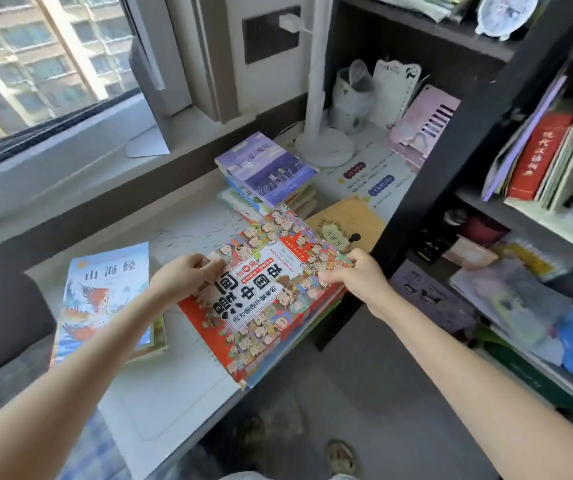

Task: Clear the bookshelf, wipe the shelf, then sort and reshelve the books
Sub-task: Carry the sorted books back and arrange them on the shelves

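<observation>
- I counted two hands in view, both on one large red book [264, 306].
- Around it on the counter [181, 393] I saw one blue book [105, 299] at the left, one yellow book [347, 223] just behind the red one, and one stack [261, 199] with a purple book [267, 168] on top; I could not count the books under it.
- More book edges showed under the red book, number unclear.
- One lamp base [325, 147] stood behind the stack.
- The bookshelf [451, 133] at the right held many books, too blurred to count; one thick red volume [537, 157] leaned among them.
- My left hand [188, 277] lay with curled fingers gripping the red book's left edge.
- My right hand [351, 275] pinched the book's far right corner, thumb and fingers closed on it.
- The red book lay flat, cover up, on other books at the counter's front edge, beside the bookshelf post.
- Its long axis ran on a diagonal, from near left to far right.
- Its title read upside down to me, and one corner pointed toward me at the counter's edge.
</observation>
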`<action>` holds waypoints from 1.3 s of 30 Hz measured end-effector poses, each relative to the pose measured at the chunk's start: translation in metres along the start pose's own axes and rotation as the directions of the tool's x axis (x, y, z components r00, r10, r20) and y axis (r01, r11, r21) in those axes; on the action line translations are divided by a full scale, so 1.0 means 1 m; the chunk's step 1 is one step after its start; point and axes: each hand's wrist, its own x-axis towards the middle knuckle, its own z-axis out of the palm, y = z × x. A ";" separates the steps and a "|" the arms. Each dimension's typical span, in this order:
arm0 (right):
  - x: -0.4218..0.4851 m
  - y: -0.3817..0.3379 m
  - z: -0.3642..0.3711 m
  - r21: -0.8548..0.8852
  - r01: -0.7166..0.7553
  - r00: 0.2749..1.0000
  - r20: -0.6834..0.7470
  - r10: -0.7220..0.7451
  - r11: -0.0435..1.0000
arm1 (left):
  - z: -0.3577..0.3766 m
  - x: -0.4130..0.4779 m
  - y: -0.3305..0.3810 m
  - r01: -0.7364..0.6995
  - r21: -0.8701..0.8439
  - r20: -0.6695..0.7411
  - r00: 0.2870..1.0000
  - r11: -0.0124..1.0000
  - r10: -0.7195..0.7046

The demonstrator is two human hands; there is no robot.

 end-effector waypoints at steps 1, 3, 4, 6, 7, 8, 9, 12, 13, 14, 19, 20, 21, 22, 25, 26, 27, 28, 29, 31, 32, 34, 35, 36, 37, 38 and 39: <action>0.002 -0.002 -0.004 0.006 0.004 0.999 0.048 -0.004 1.000 | 0.004 -0.010 -0.007 0.040 -0.004 -0.121 0.992 0.999 -0.040; 0.008 -0.005 -0.010 -0.006 0.001 0.988 0.154 0.000 1.000 | 0.014 -0.033 -0.028 0.125 -0.247 -0.304 0.932 0.961 -0.199; 0.010 -0.007 -0.011 -0.015 0.002 0.977 0.211 0.001 1.000 | 0.022 -0.050 -0.035 0.159 -0.463 -0.315 0.890 0.872 -0.330; 0.013 -0.006 -0.012 -0.020 0.038 0.954 0.297 -0.031 0.999 | 0.045 -0.086 -0.044 0.167 -0.840 -0.177 0.816 0.516 -0.551; 0.013 -0.006 -0.012 -0.012 0.064 0.945 0.321 -0.057 0.998 | 0.058 -0.102 -0.047 0.176 -0.922 -0.078 0.789 0.346 -0.609; 0.013 -0.005 -0.013 0.000 0.085 0.940 0.330 -0.080 0.996 | 0.070 -0.115 -0.046 0.200 -0.956 0.013 0.762 0.216 -0.648; 0.014 -0.002 -0.013 0.007 0.101 0.938 0.334 -0.097 0.995 | 0.082 -0.128 -0.044 0.230 -0.967 0.097 0.737 0.113 -0.669; 0.012 0.003 -0.014 0.005 0.119 0.937 0.330 -0.114 0.993 | 0.110 -0.153 -0.028 0.270 -0.960 0.255 0.734 -0.075 -0.629; 0.010 0.005 -0.014 0.006 0.114 0.940 0.324 -0.109 0.994 | 0.118 -0.158 -0.019 0.267 -0.958 0.276 0.758 -0.106 -0.591; 0.006 0.008 -0.013 0.009 0.103 0.942 0.320 -0.100 0.995 | 0.124 -0.161 -0.011 0.263 -0.956 0.291 0.776 -0.133 -0.560; -0.005 0.028 -0.007 0.043 0.087 0.951 0.294 -0.096 0.995 | 0.135 -0.157 0.014 0.141 -0.949 0.272 0.819 -0.282 -0.506; -0.008 0.030 -0.008 0.039 0.081 0.954 0.287 -0.089 0.996 | 0.135 -0.154 0.014 0.119 -0.952 0.259 0.804 -0.282 -0.536; -0.008 0.033 -0.009 0.035 0.086 0.958 0.271 -0.092 0.996 | 0.135 -0.151 0.015 0.105 -0.957 0.246 0.790 -0.272 -0.561; -0.010 0.035 -0.010 0.012 0.097 0.964 0.246 -0.097 0.995 | 0.135 -0.150 0.017 0.108 -0.968 0.225 0.778 -0.228 -0.587; -0.018 0.038 -0.013 -0.123 0.157 0.975 0.179 -0.134 0.980 | 0.134 -0.151 0.021 0.182 -0.980 0.087 0.750 0.078 -0.656; -0.023 0.038 -0.013 -0.170 0.168 0.976 0.168 -0.140 0.971 | 0.131 -0.152 0.023 0.170 -0.971 0.019 0.757 0.168 -0.654; -0.027 0.037 -0.013 -0.213 0.179 0.976 0.163 -0.146 0.961 | 0.126 -0.155 0.026 0.152 -0.960 -0.032 0.776 0.237 -0.630; -0.034 0.036 -0.013 -0.253 0.191 0.975 0.163 -0.153 0.949 | 0.120 -0.157 0.028 0.144 -0.953 -0.047 0.798 0.266 -0.601; -0.040 0.037 -0.012 -0.284 0.202 0.973 0.167 -0.159 0.937 | 0.112 -0.158 0.027 0.150 -0.953 -0.031 0.814 0.263 -0.580; -0.053 0.042 -0.010 -0.289 0.193 0.970 0.198 -0.139 0.938 | 0.099 -0.157 0.018 0.182 -0.955 0.029 0.844 0.234 -0.535; -0.060 0.045 -0.009 -0.252 0.158 0.967 0.233 -0.098 0.955 | 0.094 -0.155 0.012 0.200 -0.954 0.058 0.855 0.225 -0.515; -0.068 0.045 -0.010 -0.124 0.008 0.936 0.349 0.036 0.992 | 0.086 -0.150 0.000 0.189 -0.975 0.105 0.857 0.118 -0.505; -0.067 0.042 -0.011 -0.051 -0.082 0.909 0.406 0.096 0.995 | 0.085 -0.147 -0.005 0.174 -0.985 0.149 0.844 0.001 -0.516; -0.062 0.039 -0.013 0.030 -0.162 0.887 0.442 0.133 0.986 | 0.083 -0.146 -0.006 0.158 -0.981 0.193 0.831 -0.111 -0.522; -0.054 0.035 -0.014 0.120 -0.223 0.881 0.449 0.148 0.967 | 0.082 -0.143 -0.008 0.149 -0.973 0.220 0.823 -0.174 -0.524; -0.048 0.031 -0.014 0.202 -0.261 0.886 0.438 0.152 0.944 | 0.081 -0.143 -0.008 0.155 -0.973 0.222 0.819 -0.170 -0.530; -0.044 0.028 -0.012 0.251 -0.274 0.897 0.414 0.153 0.928 | 0.080 -0.141 -0.010 0.166 -0.976 0.218 0.818 -0.144 -0.532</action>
